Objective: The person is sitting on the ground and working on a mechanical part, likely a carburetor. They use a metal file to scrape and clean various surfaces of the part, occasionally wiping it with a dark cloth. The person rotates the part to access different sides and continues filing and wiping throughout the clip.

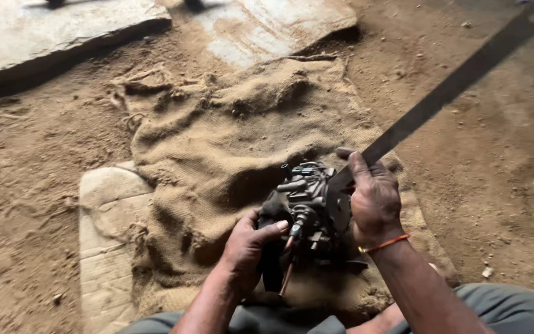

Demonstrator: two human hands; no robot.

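A dark, greasy metal carburettor-like part [307,201] with small pipes and fittings sits upright over a burlap sack [230,142]. My left hand [248,244] grips its lower left side, thumb across the front. My right hand [373,196] holds a long flat dark metal strip [458,77], like a blade or file. It runs from the part's right side up to the top right corner. The strip's lower end rests against the part. An orange thread band circles my right wrist.
The sack lies on sandy dirt ground over a pale flat stone slab [109,247]. Two larger stone slabs [57,34] lie at the back. My grey-trousered knees [514,309] fill the bottom edge.
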